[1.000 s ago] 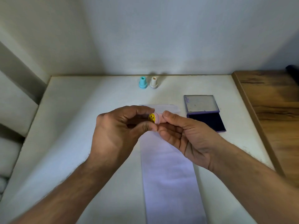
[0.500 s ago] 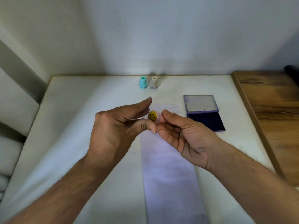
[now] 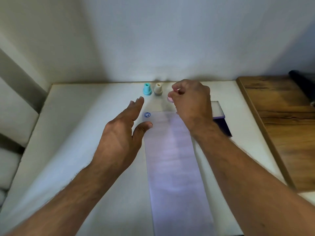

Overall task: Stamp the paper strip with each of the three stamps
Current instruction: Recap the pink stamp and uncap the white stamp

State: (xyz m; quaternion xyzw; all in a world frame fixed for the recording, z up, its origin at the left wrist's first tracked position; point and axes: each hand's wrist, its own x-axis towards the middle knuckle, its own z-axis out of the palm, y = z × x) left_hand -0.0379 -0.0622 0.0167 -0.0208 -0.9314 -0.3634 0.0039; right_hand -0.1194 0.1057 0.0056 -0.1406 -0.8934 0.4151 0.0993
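Note:
A long white paper strip (image 3: pixel 173 167) lies on the white table (image 3: pixel 76 133), running toward me. A blue smiley print (image 3: pixel 147 114) marks its far left corner. My right hand (image 3: pixel 190 103) pinches the pink stamp (image 3: pixel 170 99) just beyond the strip's far end, to the right of the beige stamp (image 3: pixel 158 89). The teal stamp (image 3: pixel 147 89) stands left of the beige one. My left hand (image 3: pixel 122 133) hovers with straight fingers at the strip's left edge, holding nothing.
An open blue ink pad (image 3: pixel 221 120) sits right of the strip, partly hidden by my right wrist. A wooden surface (image 3: pixel 281 125) borders the table on the right. A wall rises right behind the stamps.
Both hands had held the pink stamp together above the strip. My left hand has let go and spread open; my right hand carried the stamp toward the back row. The smiley print now shows.

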